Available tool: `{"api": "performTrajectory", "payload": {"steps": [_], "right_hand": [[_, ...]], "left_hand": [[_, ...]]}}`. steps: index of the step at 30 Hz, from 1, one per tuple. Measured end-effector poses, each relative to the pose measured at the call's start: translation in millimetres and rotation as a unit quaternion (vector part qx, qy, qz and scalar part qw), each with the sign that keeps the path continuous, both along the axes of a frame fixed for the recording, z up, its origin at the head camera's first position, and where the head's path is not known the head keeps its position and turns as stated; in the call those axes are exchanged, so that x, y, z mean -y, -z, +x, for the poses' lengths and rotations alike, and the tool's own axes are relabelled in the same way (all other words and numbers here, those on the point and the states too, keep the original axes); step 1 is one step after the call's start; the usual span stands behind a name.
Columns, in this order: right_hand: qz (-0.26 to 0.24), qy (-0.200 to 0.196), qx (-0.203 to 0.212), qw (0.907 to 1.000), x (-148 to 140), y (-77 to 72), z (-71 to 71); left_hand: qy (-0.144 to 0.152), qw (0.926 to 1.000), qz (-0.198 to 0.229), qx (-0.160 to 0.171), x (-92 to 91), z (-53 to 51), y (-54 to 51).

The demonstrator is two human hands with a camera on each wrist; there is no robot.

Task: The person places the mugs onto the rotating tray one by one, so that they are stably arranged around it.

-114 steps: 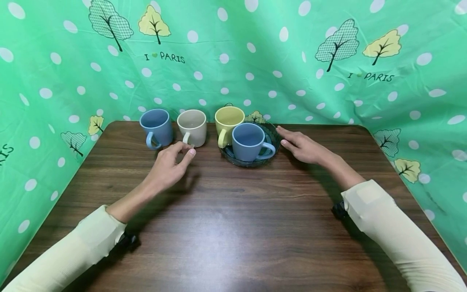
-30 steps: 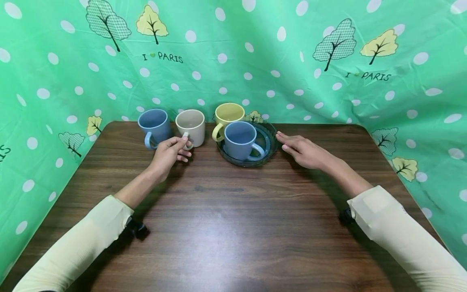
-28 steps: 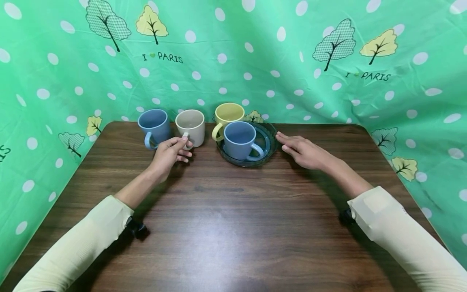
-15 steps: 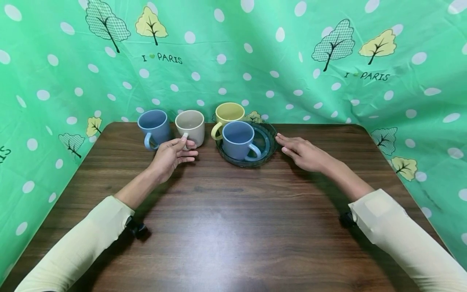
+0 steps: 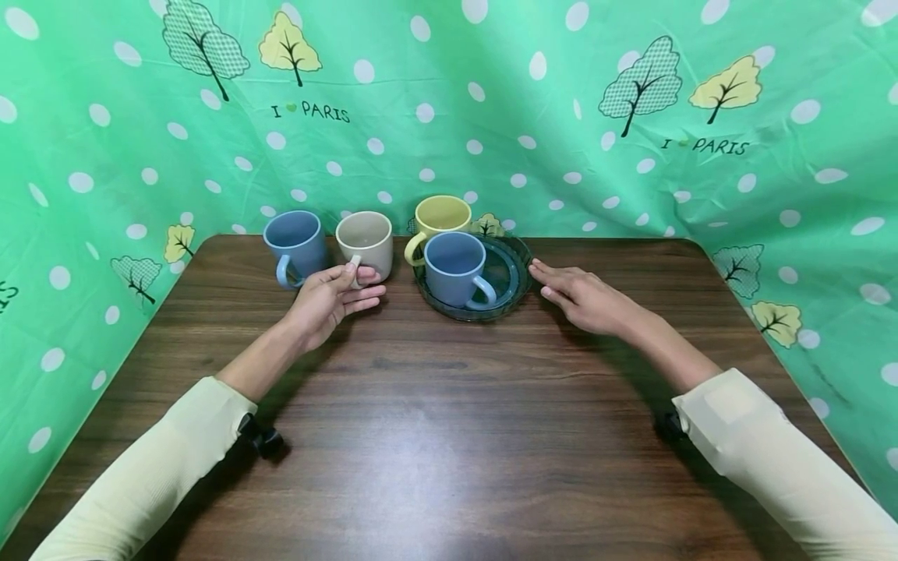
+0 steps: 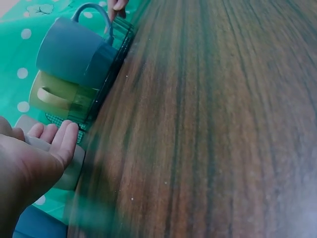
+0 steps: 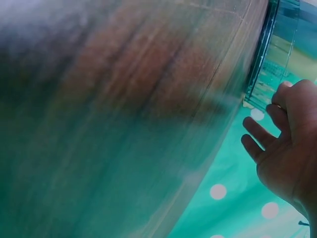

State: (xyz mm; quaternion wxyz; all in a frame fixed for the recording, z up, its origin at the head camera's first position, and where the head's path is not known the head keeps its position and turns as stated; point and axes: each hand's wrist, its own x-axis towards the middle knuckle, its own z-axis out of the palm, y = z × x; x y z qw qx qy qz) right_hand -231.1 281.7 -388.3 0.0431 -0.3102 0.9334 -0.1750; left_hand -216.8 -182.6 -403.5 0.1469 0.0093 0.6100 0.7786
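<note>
While my left hand (image 5: 326,304) pinches the handle of the grey mug (image 5: 368,236) between thumb and fingers, that mug stands upright on the desk (image 5: 421,421), between a blue mug (image 5: 302,245) and the glass dish (image 5: 517,290). The lower fingers are stretched out, gripping nothing. My right hand (image 5: 588,298) grasps nothing; its fingers lie nearly straight at the dish's right wall, apparently touching it.

The second blue mug (image 5: 452,273) sits in the dish, with the yellow mug (image 5: 443,214) close behind it, seemingly also inside.

Risks, in my judgement: a pinch this light could let the grey mug swing or tip if lifted, its weight hanging off one side. Carried low to the right, it might strike the yellow mug's handle, which juts leftward. Too firm a push from my right could slide the loaded dish.
</note>
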Motion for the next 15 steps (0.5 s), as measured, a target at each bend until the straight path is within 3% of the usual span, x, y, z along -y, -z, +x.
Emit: {"api": "performTrajectory", "payload": {"steps": [15], "right_hand": [[0.005,-0.013,-0.023,0.9996,1.9,-0.2,6.1]], "left_hand": [[-0.035,0.9984,0.0,-0.045,-3.6,2.2,9.8]]}}
